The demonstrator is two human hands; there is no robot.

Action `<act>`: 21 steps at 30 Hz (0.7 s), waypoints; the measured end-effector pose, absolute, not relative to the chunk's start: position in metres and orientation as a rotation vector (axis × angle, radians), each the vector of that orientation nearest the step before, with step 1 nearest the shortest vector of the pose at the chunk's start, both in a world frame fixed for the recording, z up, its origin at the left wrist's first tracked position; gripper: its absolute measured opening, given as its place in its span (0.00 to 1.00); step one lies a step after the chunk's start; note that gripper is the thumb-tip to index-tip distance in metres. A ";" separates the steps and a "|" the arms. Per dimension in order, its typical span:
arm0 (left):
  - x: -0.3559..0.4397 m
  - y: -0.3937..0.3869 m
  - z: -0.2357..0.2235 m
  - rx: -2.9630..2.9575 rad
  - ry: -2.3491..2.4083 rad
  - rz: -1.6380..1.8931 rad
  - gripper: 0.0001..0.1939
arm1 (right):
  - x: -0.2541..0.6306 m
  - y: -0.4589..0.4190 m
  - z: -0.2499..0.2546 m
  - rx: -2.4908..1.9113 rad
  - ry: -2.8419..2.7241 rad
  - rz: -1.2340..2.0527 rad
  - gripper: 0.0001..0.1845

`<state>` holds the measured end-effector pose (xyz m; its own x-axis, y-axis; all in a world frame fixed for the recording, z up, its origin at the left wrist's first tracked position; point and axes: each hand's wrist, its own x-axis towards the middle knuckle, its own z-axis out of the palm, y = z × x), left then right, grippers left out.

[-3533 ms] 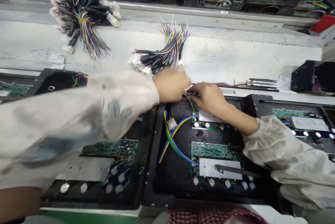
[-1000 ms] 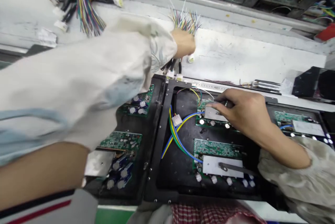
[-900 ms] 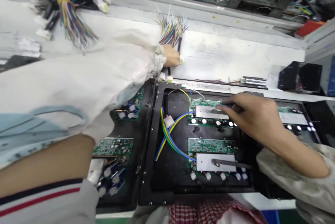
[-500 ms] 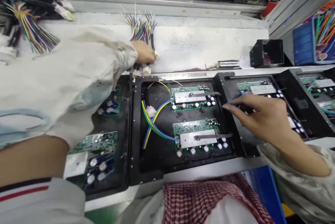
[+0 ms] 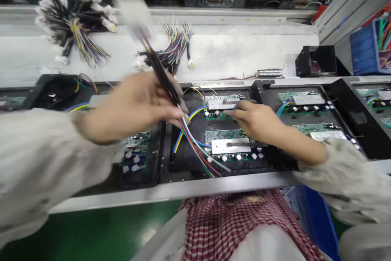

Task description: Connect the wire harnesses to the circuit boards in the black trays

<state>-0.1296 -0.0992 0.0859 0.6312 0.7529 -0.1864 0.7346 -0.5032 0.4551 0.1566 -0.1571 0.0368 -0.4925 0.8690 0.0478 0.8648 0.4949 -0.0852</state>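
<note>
My left hand (image 5: pixel 143 104) is closed round a wire harness (image 5: pixel 163 77), held tilted over the left part of a black tray (image 5: pixel 183 169). A blurred white connector tops its black sleeve; loose coloured wire ends hang below my fingers. My right hand (image 5: pixel 255 120) is closed over the right end of the upper circuit board (image 5: pixel 224 115); its fingertips are bent down and hide what they grip, if anything. The lower circuit board (image 5: pixel 230 146) lies in the same tray, with a metal plate and a dark strip across it. Blue and yellow wires (image 5: pixel 178 142) curve beneath the harness.
More harnesses (image 5: pixel 75 20) are heaped at the back left, and a smaller bundle (image 5: pixel 177 43) lies behind my left hand. Trays with boards (image 5: pixel 308 100) stand on both sides. A black box (image 5: pixel 316 61) and a blue bin (image 5: pixel 363 45) are at the right.
My left hand has come back from the harness bundle and now lifts one harness over the tray. My right hand has moved left to the upper board. The view has shifted.
</note>
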 end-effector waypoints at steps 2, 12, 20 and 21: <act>-0.123 -0.123 0.073 1.927 1.223 0.298 0.11 | 0.136 -0.141 0.013 -1.542 -2.757 0.032 0.23; -0.113 -0.129 0.030 1.067 0.946 0.740 0.10 | 0.135 -0.134 -0.001 -1.542 -2.632 0.121 0.19; -0.101 -0.125 0.021 1.051 0.805 0.739 0.14 | 0.096 -0.144 0.033 -1.167 -2.257 1.295 0.13; -0.101 -0.126 0.021 1.074 0.812 0.739 0.13 | 0.094 -0.145 0.033 -1.180 -2.211 1.319 0.13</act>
<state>-0.1011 -0.1256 0.0208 0.5068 0.8377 -0.2037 -0.1244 0.3048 0.9443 0.0943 -0.1452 0.0328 -0.6136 0.7770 -0.1409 0.4929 0.2374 -0.8371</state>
